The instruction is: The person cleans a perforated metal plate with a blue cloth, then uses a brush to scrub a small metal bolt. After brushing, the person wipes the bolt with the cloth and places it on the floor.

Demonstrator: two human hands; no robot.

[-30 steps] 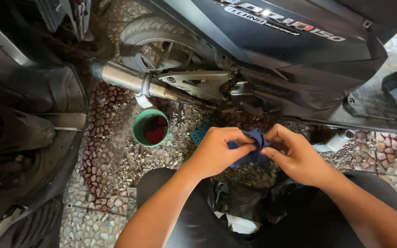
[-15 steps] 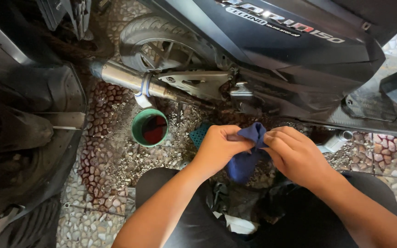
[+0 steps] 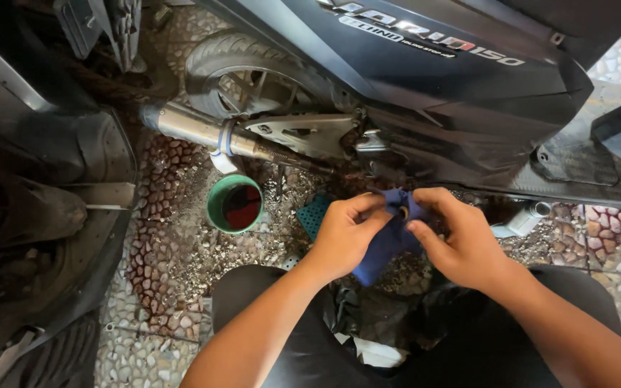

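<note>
Pebbled floor (image 3: 181,251) lies beneath both hands, left hand (image 3: 344,236) and right hand (image 3: 461,241) pinching a soft, limp blue rag (image 3: 388,241) between them, bunched around some small part, a green cup (image 3: 234,204) left of them.
</note>
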